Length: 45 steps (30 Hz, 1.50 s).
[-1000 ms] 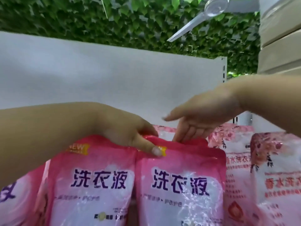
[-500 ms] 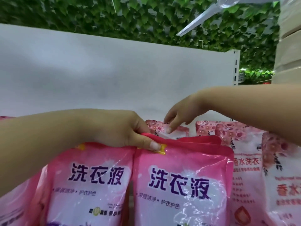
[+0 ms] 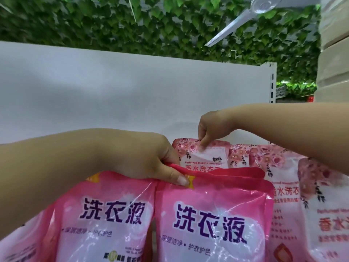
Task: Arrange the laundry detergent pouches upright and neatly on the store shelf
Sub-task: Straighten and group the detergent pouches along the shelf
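Detergent pouches, front row of shelf. Left hand (image 3: pixel 151 163) clamped on top seam of bright pink pouch (image 3: pixel 213 214), thumb over front. Right hand (image 3: pixel 209 129) pinching top edge of floral pouch (image 3: pixel 204 157) in row behind. Film glossy, likely slippery; liquid fill heavy, saggy. Best held at stiff top seam. White back panel (image 3: pixel 113 95) behind.

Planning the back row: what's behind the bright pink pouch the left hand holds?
Behind the bright pink pouch stands a pale floral pouch, its top pinched by the right hand. The left hand grips the front pouch's top. The floral pouch's lower part is covered.
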Available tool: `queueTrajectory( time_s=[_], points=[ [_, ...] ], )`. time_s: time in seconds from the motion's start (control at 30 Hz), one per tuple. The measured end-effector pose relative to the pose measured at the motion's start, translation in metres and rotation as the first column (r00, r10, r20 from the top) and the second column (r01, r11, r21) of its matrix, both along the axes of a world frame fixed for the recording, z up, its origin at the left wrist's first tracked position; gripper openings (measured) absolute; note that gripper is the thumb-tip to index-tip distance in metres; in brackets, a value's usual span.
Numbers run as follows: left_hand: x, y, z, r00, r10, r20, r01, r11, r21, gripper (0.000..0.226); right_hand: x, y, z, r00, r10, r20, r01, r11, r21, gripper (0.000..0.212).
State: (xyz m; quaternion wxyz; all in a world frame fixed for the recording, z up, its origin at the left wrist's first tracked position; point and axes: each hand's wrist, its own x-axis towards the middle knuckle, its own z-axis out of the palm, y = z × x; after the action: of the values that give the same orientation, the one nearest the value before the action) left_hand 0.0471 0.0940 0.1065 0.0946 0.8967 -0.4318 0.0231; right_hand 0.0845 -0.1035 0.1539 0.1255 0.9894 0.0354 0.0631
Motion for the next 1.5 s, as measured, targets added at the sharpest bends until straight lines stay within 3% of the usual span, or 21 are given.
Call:
queueTrajectory(
  time_s=[0.13,0.2,0.3,0.4,0.47,0.5,0.6,0.77,0.87,0.97,1.07,1.17,1.27,1.37,1.5],
  points=[
    [-0.002,-0.001,-0.001,0.999,0.011,-0.034,-0.012,1.000,-0.017,0.027,0.003,0.000,-0.013,0.995,-0.011,-0.097,0.008,0.999,-0.036,0.033],
    [-0.001,-0.001,-0.001,1.000,0.012,-0.016,-0.013,0.999,-0.030,0.025,-0.002,0.004,-0.006,0.997,-0.021,-0.074,0.021,1.000,-0.012,0.022],
    [-0.001,-0.003,-0.001,0.999,0.028,0.034,-0.026,0.998,-0.058,0.026,-0.033,0.016,0.017,0.999,-0.040,-0.019,0.044,0.970,0.239,0.037],
    [-0.009,-0.006,0.000,0.992,0.016,0.125,-0.011,0.999,-0.042,0.021,-0.081,0.028,0.022,0.941,-0.061,-0.332,0.192,0.906,0.378,0.065],
    [-0.015,-0.008,0.001,0.984,0.007,0.178,0.001,0.999,-0.045,0.019,-0.111,0.035,0.007,0.859,-0.034,-0.510,0.239,0.909,0.341,0.055],
    [-0.017,-0.009,0.000,0.978,0.005,0.208,0.007,0.998,-0.057,0.018,-0.121,0.037,-0.002,0.864,-0.030,-0.503,0.213,0.926,0.311,0.043],
    [-0.021,-0.010,-0.002,0.955,0.015,0.295,0.013,0.996,-0.094,0.025,-0.140,0.038,-0.027,0.977,-0.057,-0.205,0.101,0.973,0.207,0.016],
    [-0.035,-0.005,-0.018,0.906,0.064,0.418,0.040,0.971,-0.237,0.023,-0.154,0.049,-0.051,0.990,-0.086,0.113,0.076,0.992,0.096,0.018],
    [-0.043,0.001,-0.030,0.916,0.135,0.377,0.058,0.887,-0.458,0.030,-0.156,0.054,-0.050,0.980,-0.095,0.175,0.069,0.986,0.150,0.015],
    [-0.061,0.014,-0.057,0.941,0.171,0.292,0.087,0.711,-0.697,0.056,-0.151,0.052,-0.049,0.970,-0.074,0.231,0.037,0.986,0.161,0.008],
    [-0.080,0.025,-0.094,0.988,0.085,0.130,0.067,0.523,-0.850,0.073,-0.149,0.048,-0.049,0.958,-0.075,0.275,0.013,0.975,0.221,0.010],
    [-0.085,0.028,-0.125,0.995,-0.002,-0.101,-0.087,0.486,-0.869,0.080,-0.146,0.045,-0.051,0.952,-0.093,0.293,0.011,0.963,0.270,0.008],
    [-0.088,0.032,-0.138,0.989,-0.076,-0.127,-0.089,0.380,-0.921,0.073,-0.142,0.043,-0.051,0.946,-0.091,0.311,-0.003,0.957,0.290,0.012],
    [-0.091,0.030,-0.143,0.982,-0.089,-0.164,-0.110,0.431,-0.896,0.068,-0.140,0.041,-0.047,0.933,-0.103,0.346,-0.018,0.943,0.332,0.015],
    [-0.077,0.027,-0.142,0.989,0.012,-0.148,-0.140,0.405,-0.903,0.061,-0.139,0.038,-0.034,0.897,-0.103,0.430,-0.071,0.926,0.371,0.015]
  ],
)
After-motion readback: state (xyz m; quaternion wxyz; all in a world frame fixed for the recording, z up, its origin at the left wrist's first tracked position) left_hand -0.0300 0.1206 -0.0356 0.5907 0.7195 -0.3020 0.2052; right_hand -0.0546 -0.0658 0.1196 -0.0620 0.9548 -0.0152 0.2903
